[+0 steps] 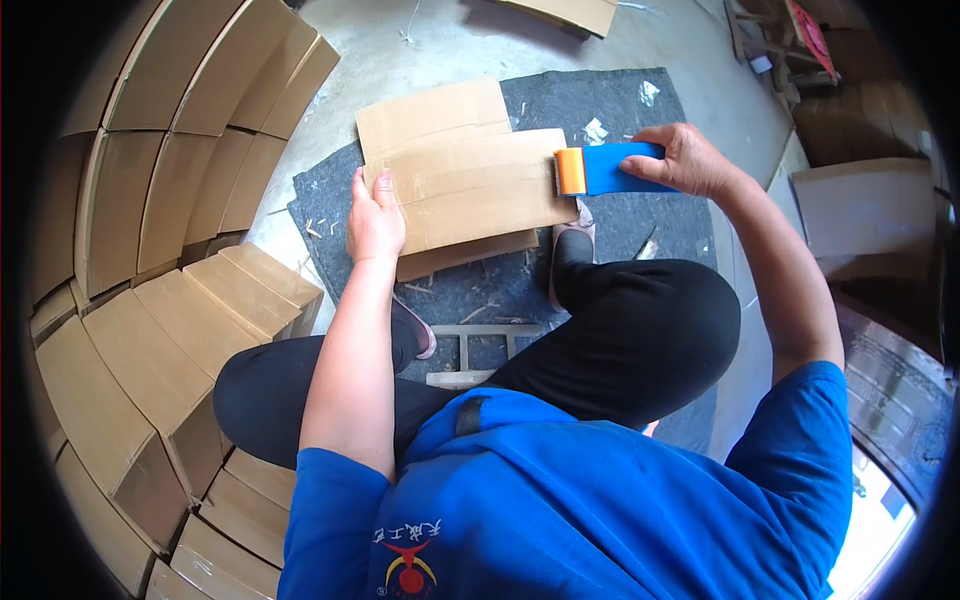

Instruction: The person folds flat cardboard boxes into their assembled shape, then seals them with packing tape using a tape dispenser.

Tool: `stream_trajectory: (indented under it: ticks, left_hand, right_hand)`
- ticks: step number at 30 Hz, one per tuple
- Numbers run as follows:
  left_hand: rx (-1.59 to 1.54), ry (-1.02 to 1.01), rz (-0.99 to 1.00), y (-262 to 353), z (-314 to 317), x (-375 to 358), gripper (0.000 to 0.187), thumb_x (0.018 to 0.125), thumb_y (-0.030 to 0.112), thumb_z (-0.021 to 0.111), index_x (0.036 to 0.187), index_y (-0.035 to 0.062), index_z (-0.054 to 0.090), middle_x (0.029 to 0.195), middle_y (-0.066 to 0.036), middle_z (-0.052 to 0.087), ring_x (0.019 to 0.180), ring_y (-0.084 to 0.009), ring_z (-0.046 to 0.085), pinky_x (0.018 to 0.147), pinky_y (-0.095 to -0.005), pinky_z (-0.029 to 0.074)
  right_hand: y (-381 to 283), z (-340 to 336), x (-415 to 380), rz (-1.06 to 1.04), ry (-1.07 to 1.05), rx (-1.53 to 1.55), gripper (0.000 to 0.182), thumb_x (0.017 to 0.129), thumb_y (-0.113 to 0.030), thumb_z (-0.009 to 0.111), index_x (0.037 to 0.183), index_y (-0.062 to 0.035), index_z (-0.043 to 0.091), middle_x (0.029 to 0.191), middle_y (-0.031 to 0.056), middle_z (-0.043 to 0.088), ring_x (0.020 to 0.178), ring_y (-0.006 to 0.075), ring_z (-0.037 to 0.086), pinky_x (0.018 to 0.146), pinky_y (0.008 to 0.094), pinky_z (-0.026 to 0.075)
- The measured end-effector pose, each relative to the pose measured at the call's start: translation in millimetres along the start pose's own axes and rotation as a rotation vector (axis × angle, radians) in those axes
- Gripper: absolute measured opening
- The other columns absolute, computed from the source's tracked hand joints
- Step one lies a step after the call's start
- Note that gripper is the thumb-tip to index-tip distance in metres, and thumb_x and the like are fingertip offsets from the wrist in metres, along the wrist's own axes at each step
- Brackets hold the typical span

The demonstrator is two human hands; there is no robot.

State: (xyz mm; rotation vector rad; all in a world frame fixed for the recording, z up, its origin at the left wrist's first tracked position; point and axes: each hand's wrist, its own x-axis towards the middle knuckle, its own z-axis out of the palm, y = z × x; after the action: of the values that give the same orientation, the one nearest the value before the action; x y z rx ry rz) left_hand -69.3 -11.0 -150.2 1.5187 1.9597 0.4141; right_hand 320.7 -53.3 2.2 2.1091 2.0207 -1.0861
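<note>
A brown cardboard box is in front of me, with one flap standing out at its far side and another showing below its near edge. My left hand grips the box's left end, thumb on top and the other fingers partly hidden at the side. At the opposite end, my right hand is closed around a blue tape dispenser with an orange front. The toothed front edge of the dispenser is right at the box's right edge. A lengthwise seam crosses the top of the box.
Stacked cardboard boxes rise along the left, with more beside my left knee. A dark mat with scraps covers the floor under the box. Between my feet lies a slatted frame. Another carton sits at the top edge.
</note>
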Motion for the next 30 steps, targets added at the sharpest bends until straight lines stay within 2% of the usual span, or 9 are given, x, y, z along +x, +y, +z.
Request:
stream_trajectory:
  ticks: [4,6,9,10,17,21,23,27,30]
  left_hand:
    - [0.075,-0.007,-0.078,16,-5,-11,0.067,0.1,0.055,0.04,0.15,0.0122,0.033,0.133,-0.022,0.058,0.12,-0.0398,0.058,0.099,-0.0507,0.044]
    - [0.304,0.24,0.15,18,-3,-15,0.055,0.101,0.04,0.046,0.147,0.0105,0.039,0.145,-0.02,0.048,0.135,-0.0366,0.045,0.111,-0.048,0.034]
    - [0.701,0.374,0.447,33,-5,-18,0.051,0.1,0.033,0.048,0.147,0.0131,0.04,0.155,-0.016,0.035,0.146,-0.0335,0.028,0.117,-0.0523,0.019]
    - [0.569,0.293,0.483,37,1,-16,0.051,0.099,0.029,0.05,0.147,0.0117,0.04,0.157,-0.015,0.03,0.149,-0.0323,0.019,0.119,-0.0544,0.011]
    - [0.356,0.084,0.672,124,84,-59,0.053,0.097,0.024,0.052,0.146,0.0065,0.041,0.156,-0.016,0.032,0.15,-0.0306,0.018,0.122,-0.0484,0.01]
    - [0.177,0.029,0.897,135,97,-71,0.047,0.089,0.007,0.052,0.136,0.004,0.051,0.144,-0.016,0.049,0.142,-0.0322,0.037,0.119,-0.0487,0.023]
    - [0.113,-0.042,0.863,137,92,-77,0.052,0.085,0.001,0.05,0.136,0.004,0.051,0.144,-0.015,0.05,0.142,-0.0315,0.037,0.12,-0.0482,0.022]
    - [0.178,-0.246,0.908,131,79,-70,0.085,0.079,0.026,0.064,0.152,0.0042,0.026,0.156,-0.017,0.032,0.149,-0.0339,0.022,0.122,-0.0502,0.009]
    - [0.27,-0.24,0.846,149,76,-80,0.096,0.077,0.04,0.07,0.153,0.0051,0.023,0.158,-0.015,0.029,0.15,-0.0327,0.018,0.122,-0.0508,0.007]
  right_hand:
    - [16,7,4,-0.025,0.022,0.072,0.059,0.084,-0.051,0.069,0.105,0.0038,0.07,0.087,0.0195,0.071,0.081,0.0267,0.071,0.078,0.0378,0.057]
    - [23,11,7,-0.04,0.04,0.081,0.059,0.083,-0.051,0.07,0.105,0.0036,0.07,0.087,0.0197,0.071,0.08,0.0268,0.071,0.077,0.0379,0.057]
    - [29,12,6,-0.027,0.033,0.097,0.059,0.082,-0.051,0.071,0.104,0.0038,0.07,0.088,0.0201,0.071,0.081,0.0269,0.07,0.077,0.0382,0.057]
    - [34,15,7,-0.043,0.052,0.118,0.059,0.082,-0.051,0.071,0.104,0.0038,0.07,0.087,0.0198,0.071,0.081,0.0267,0.07,0.077,0.0382,0.056]
    - [56,27,11,-0.102,0.088,0.237,0.057,0.08,-0.051,0.073,0.102,0.0023,0.071,0.082,0.0172,0.07,0.076,0.0244,0.068,0.074,0.0374,0.055]
    - [65,30,14,-0.128,0.06,0.271,0.054,0.083,-0.046,0.073,0.106,0.0027,0.07,0.084,0.0143,0.07,0.078,0.0196,0.067,0.075,0.0341,0.054]
    - [71,34,18,-0.135,0.065,0.327,0.055,0.081,-0.048,0.073,0.102,0.0017,0.071,0.082,0.014,0.069,0.077,0.0199,0.067,0.073,0.0341,0.054]
    - [88,48,24,-0.144,0.038,0.478,0.051,0.08,-0.049,0.073,0.097,-0.0006,0.073,0.078,0.0113,0.069,0.077,0.0177,0.065,0.072,0.032,0.052]
    - [99,58,30,-0.105,-0.013,0.614,0.045,0.083,-0.041,0.073,0.1,0.0002,0.072,0.081,0.0049,0.067,0.079,0.0121,0.062,0.072,0.0295,0.051]
